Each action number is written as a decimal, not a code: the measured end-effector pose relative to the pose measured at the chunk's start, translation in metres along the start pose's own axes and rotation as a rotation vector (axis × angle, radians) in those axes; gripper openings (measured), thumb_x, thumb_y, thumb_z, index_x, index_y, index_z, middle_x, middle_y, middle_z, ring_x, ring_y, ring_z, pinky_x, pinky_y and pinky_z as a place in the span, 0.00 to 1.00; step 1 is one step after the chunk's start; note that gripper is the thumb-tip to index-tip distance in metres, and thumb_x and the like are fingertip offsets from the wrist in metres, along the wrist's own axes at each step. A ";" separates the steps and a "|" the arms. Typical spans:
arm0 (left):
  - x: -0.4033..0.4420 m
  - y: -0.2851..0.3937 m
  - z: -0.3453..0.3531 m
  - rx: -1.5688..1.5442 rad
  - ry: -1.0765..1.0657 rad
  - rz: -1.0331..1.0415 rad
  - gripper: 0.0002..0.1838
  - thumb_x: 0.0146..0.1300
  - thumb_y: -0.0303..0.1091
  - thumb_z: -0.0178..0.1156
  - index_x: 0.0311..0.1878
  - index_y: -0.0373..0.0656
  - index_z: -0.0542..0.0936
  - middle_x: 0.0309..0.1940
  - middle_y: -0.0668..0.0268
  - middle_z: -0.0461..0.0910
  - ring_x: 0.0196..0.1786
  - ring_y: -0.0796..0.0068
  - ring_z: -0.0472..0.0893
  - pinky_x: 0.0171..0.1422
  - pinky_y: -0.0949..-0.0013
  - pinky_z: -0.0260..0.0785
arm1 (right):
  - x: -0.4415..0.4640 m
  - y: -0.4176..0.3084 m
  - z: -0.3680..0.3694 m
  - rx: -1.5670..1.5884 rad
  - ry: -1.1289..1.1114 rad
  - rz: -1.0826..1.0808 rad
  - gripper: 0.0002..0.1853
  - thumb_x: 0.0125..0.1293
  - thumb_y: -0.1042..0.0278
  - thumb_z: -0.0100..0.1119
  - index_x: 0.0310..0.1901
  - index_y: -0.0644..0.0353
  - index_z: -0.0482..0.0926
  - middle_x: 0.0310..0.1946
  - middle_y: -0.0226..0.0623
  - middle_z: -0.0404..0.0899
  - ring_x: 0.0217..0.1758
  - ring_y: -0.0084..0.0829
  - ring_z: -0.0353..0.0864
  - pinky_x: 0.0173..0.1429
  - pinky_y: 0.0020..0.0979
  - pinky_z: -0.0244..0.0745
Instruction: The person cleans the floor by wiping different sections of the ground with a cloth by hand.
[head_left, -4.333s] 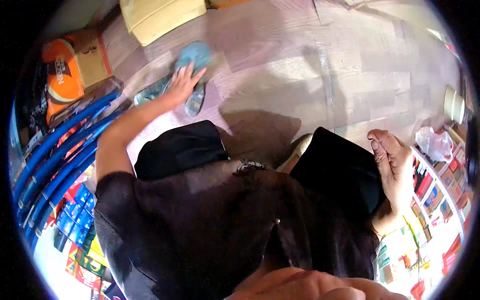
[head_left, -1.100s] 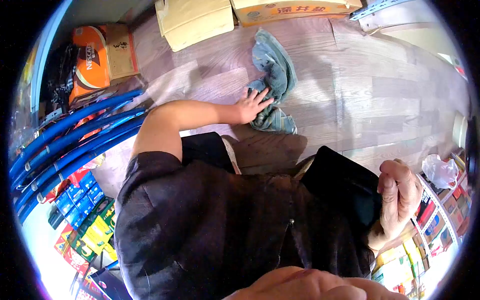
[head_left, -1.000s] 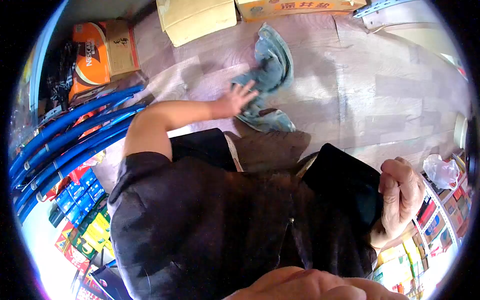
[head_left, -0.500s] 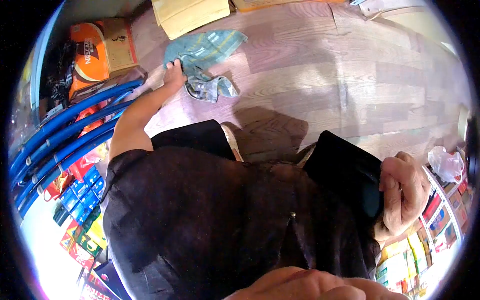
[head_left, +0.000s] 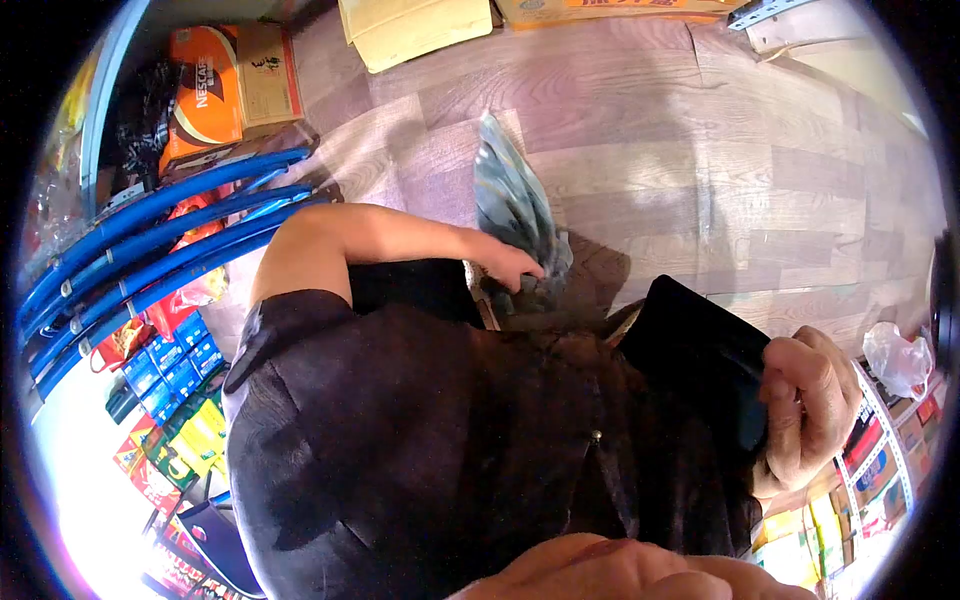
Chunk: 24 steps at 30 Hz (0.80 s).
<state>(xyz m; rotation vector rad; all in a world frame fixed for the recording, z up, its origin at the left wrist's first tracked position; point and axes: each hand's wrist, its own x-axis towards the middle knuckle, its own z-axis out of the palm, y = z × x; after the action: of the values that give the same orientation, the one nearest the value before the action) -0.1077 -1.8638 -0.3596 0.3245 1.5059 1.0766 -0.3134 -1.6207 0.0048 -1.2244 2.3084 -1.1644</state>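
A crumpled grey-green cloth with light stripes stretches over the wooden floor in front of my knees. My left hand grips its near end, fingers closed on the bunched fabric. The cloth's far end tapers to a point away from me. At my right knee, my right hand rests against the dark trouser leg with its fingers curled in; I see nothing held in it.
Blue tubular rails curve along the left, beside an orange Nescafe box. At the top lie a yellowish carton and another box. To the right, a clear plastic bag sits by a white perforated rack with packaged goods.
My left hand has drawn the cloth right and toward my knees, and the spread cloth is now bunched and lengthened. My right hand stays by the right knee. The view has shifted slightly.
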 end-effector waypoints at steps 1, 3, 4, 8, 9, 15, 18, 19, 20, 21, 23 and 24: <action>-0.005 0.018 -0.010 0.014 -0.157 -0.008 0.36 0.56 0.32 0.61 0.69 0.40 0.63 0.57 0.53 0.75 0.57 0.61 0.75 0.55 0.62 0.69 | 0.000 0.000 0.000 0.001 -0.009 0.020 0.08 0.49 0.73 0.62 0.32 0.64 0.77 0.14 0.33 0.63 0.15 0.31 0.62 0.21 0.32 0.53; -0.037 0.029 -0.051 -0.069 -0.102 -0.051 0.35 0.59 0.32 0.59 0.71 0.46 0.63 0.60 0.59 0.74 0.59 0.64 0.73 0.57 0.63 0.69 | 0.002 -0.001 0.003 -0.017 -0.011 0.027 0.08 0.49 0.73 0.62 0.32 0.64 0.78 0.14 0.34 0.62 0.15 0.32 0.62 0.21 0.32 0.53; -0.046 0.000 -0.072 -0.266 -0.117 -0.090 0.35 0.59 0.33 0.59 0.71 0.49 0.63 0.60 0.61 0.73 0.60 0.66 0.72 0.59 0.61 0.68 | 0.003 -0.001 0.004 -0.037 -0.006 0.036 0.08 0.50 0.73 0.61 0.32 0.65 0.78 0.14 0.35 0.62 0.15 0.32 0.62 0.21 0.32 0.53; -0.193 -0.080 -0.152 -0.414 0.403 -0.562 0.41 0.53 0.49 0.64 0.72 0.59 0.63 0.66 0.63 0.68 0.69 0.63 0.64 0.67 0.49 0.61 | 0.004 0.002 0.008 -0.022 -0.003 0.063 0.08 0.51 0.73 0.60 0.33 0.65 0.78 0.14 0.35 0.61 0.15 0.32 0.61 0.22 0.32 0.52; -0.230 -0.158 -0.164 -0.473 0.542 -0.508 0.37 0.54 0.46 0.64 0.69 0.56 0.66 0.62 0.62 0.71 0.65 0.65 0.69 0.65 0.55 0.65 | 0.004 0.003 0.009 -0.027 -0.011 0.070 0.08 0.51 0.73 0.60 0.34 0.66 0.78 0.14 0.35 0.61 0.15 0.32 0.62 0.22 0.31 0.52; -0.303 -0.276 -0.178 0.435 1.445 -1.219 0.22 0.58 0.48 0.61 0.52 0.49 0.79 0.47 0.51 0.79 0.52 0.54 0.78 0.54 0.55 0.72 | 0.014 0.003 0.013 -0.017 -0.080 0.149 0.07 0.59 0.73 0.57 0.37 0.68 0.78 0.17 0.33 0.65 0.17 0.26 0.64 0.23 0.28 0.55; -0.227 -0.156 -0.157 0.331 1.592 -1.133 0.36 0.58 0.62 0.57 0.63 0.48 0.73 0.60 0.38 0.64 0.58 0.40 0.70 0.58 0.46 0.68 | 0.023 0.001 0.020 -0.002 -0.069 0.207 0.07 0.64 0.73 0.56 0.37 0.68 0.77 0.18 0.33 0.66 0.18 0.24 0.64 0.24 0.26 0.56; -0.190 -0.230 -0.152 0.395 1.691 -0.658 0.43 0.57 0.65 0.56 0.70 0.47 0.65 0.68 0.34 0.52 0.69 0.31 0.55 0.65 0.44 0.63 | 0.026 0.001 0.021 0.007 -0.080 0.216 0.07 0.66 0.72 0.55 0.37 0.69 0.77 0.19 0.33 0.67 0.19 0.23 0.65 0.24 0.25 0.56; -0.152 -0.182 -0.137 0.320 1.457 -0.898 0.49 0.57 0.66 0.57 0.75 0.48 0.54 0.72 0.34 0.41 0.75 0.31 0.38 0.70 0.37 0.52 | 0.027 0.000 0.023 0.005 -0.085 0.217 0.07 0.66 0.72 0.55 0.37 0.69 0.77 0.19 0.33 0.67 0.19 0.23 0.65 0.24 0.25 0.56; -0.127 -0.133 -0.122 0.194 1.361 -0.920 0.51 0.58 0.66 0.57 0.76 0.48 0.50 0.73 0.35 0.36 0.75 0.32 0.35 0.70 0.33 0.47 | 0.029 0.000 0.026 -0.007 -0.086 0.241 0.08 0.66 0.71 0.56 0.37 0.68 0.77 0.19 0.33 0.67 0.19 0.23 0.65 0.24 0.25 0.56; -0.110 -0.105 -0.105 0.064 1.265 -0.940 0.53 0.58 0.66 0.57 0.77 0.49 0.45 0.74 0.37 0.31 0.76 0.33 0.32 0.70 0.28 0.42 | 0.035 -0.001 0.030 -0.020 -0.091 0.261 0.08 0.66 0.70 0.57 0.37 0.68 0.77 0.19 0.34 0.67 0.19 0.23 0.65 0.24 0.25 0.56; -0.105 -0.107 -0.099 0.166 1.236 -0.894 0.53 0.58 0.65 0.57 0.77 0.50 0.43 0.75 0.39 0.29 0.76 0.33 0.30 0.70 0.26 0.39 | 0.037 -0.001 0.030 -0.024 -0.118 0.257 0.08 0.66 0.70 0.57 0.37 0.68 0.77 0.20 0.34 0.68 0.19 0.23 0.65 0.24 0.25 0.56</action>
<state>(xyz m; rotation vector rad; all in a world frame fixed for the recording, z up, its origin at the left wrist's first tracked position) -0.1290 -2.0400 -0.3869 -1.0282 2.4275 0.3384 -0.3181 -1.6664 -0.0095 -0.9411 2.3141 -0.9524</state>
